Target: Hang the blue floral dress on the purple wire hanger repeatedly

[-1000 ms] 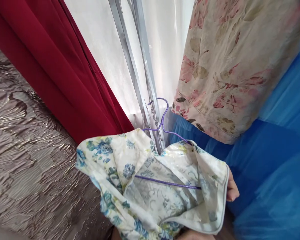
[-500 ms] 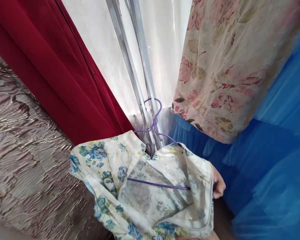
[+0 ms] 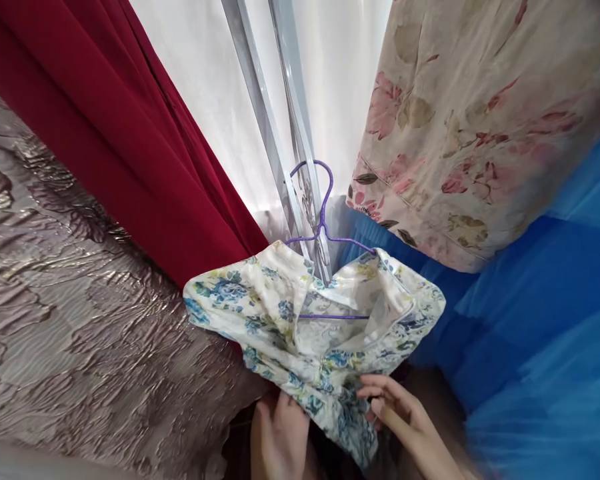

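Note:
A white garment (image 3: 275, 287) with blue and yellow-green flowers hangs on a purple wire hanger (image 3: 323, 213). Its neckline gapes, showing the hanger's lower bar, and its lower part is gathered narrow; whether it is a blouse or a dress I cannot tell. My left hand (image 3: 281, 427) is at the garment's lower left side, its fingertips hidden behind the cloth. At the lower right, my right hand (image 3: 397, 410) lies against or just in front of the fabric, its fingers loosely bent and apart.
Grey metal rails (image 3: 260, 87) run down behind the hanger's hook, before a white curtain (image 3: 190, 73). Dark red cloth (image 3: 105, 133) hangs at left over a textured mauve fabric (image 3: 105, 373). A pink-flowered beige garment (image 3: 445, 147) and blue tulle (image 3: 540, 333) hang at right.
My right hand has moved from the garment's right sleeve edge down to its lower front. My left hand has come into view. The neckline gapes less, and the garment sits higher and further right.

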`<action>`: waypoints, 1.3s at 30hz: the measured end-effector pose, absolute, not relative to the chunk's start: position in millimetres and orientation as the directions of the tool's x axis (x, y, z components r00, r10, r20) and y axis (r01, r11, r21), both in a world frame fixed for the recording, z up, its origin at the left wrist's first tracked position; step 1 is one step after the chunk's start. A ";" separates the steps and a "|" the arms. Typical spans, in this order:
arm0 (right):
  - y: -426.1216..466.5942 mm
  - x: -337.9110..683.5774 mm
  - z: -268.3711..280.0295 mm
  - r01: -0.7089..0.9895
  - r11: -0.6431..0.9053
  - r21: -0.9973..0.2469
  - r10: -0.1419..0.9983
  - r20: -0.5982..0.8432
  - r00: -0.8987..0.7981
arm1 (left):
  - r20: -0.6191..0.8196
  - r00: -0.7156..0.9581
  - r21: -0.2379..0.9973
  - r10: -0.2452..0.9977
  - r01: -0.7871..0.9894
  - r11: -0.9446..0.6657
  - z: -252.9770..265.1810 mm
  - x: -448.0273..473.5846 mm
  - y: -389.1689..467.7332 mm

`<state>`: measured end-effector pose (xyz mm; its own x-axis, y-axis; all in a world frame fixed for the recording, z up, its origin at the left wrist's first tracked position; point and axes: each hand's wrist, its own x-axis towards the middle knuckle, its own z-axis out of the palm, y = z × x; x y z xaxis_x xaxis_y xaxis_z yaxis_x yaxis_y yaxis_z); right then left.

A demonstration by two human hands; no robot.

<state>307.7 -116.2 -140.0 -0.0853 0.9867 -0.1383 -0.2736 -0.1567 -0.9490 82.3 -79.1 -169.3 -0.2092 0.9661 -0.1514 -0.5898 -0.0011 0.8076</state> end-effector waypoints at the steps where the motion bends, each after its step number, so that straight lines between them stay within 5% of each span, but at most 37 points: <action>1: -113.4 306.8 -139.0 -0.262 -0.142 -0.955 0.989 -0.126 -0.077 | -0.163 -0.230 0.807 0.959 -0.591 -0.005 -170.8 78.6 -82.2; 8: -81.3 278.8 -148.5 -0.124 -0.005 -0.992 1.000 -0.006 0.009 | -0.128 -0.238 0.979 0.963 -0.185 0.085 -163.3 104.0 -86.6; 13: -49.1 267.7 -170.1 -0.128 -0.018 -0.992 0.992 -0.034 0.125 | -0.091 -0.277 0.995 0.957 -0.060 0.077 -158.4 129.0 -76.9; 20: -32.9 262.3 -169.1 -0.128 0.024 -0.991 0.999 0.020 0.030 | -0.168 -0.370 0.985 0.914 -0.038 0.165 -150.9 103.6 -84.8; 33: -38.3 248.2 -168.7 -0.085 0.041 -0.996 0.999 0.039 0.025 | -0.078 -0.393 0.997 0.916 -0.024 0.075 -141.0 92.8 -92.5; 39: -47.9 251.2 -163.1 -0.095 0.053 -0.994 0.998 0.054 -0.009 | -0.167 -0.312 0.973 0.935 -0.207 0.104 -157.7 99.9 -99.5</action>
<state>251.2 -47.9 -163.1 -0.0091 0.9985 0.0541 -0.0951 0.0529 -0.9941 99.9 -99.5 -157.7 -0.3118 0.9354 -0.1666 -0.2068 0.1043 0.9728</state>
